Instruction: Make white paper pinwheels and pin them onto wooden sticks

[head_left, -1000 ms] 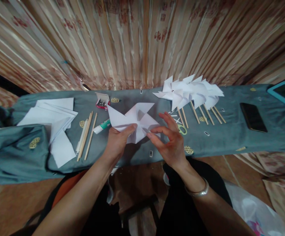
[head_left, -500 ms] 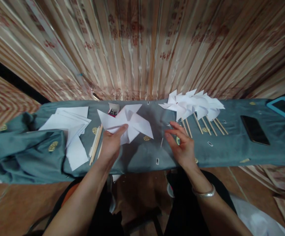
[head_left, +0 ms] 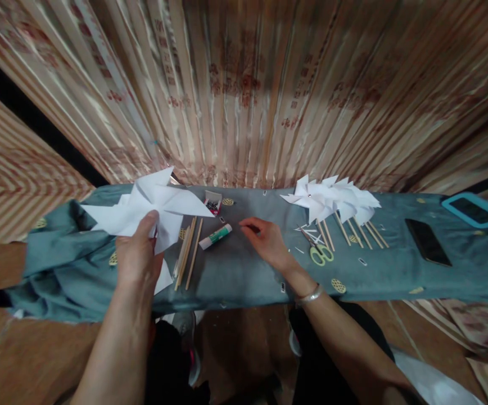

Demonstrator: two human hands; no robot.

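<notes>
On the left, my left hand (head_left: 136, 250) pinches a white paper pinwheel (head_left: 155, 199) near its middle, thumb on top. The pinwheel is held above the paper sheets (head_left: 163, 279) and hides most of them. My right hand (head_left: 267, 239) hovers over the cloth with nothing visible in it, fingers bent and a gap between thumb and forefinger. Between the hands lie a glue stick (head_left: 215, 237), a small open box of dark pins (head_left: 213, 202) and several wooden sticks (head_left: 193, 256). Green-handled scissors (head_left: 321, 254) rest beyond my right hand, beside thin paper scraps (head_left: 309, 232).
A row of finished-looking pinwheels on sticks (head_left: 337, 198) lies at the back right. Farther right are a dark phone (head_left: 428, 242) and a blue-framed device (head_left: 475, 209). The narrow table wears a grey-green cloth (head_left: 244, 281), and a patterned curtain (head_left: 244, 101) hangs behind it.
My left hand has carried the pinwheel leftward, over the paper sheets, uncovering the glue stick. My right hand has moved left, away from the scissors, and its fingers have drawn closer together.
</notes>
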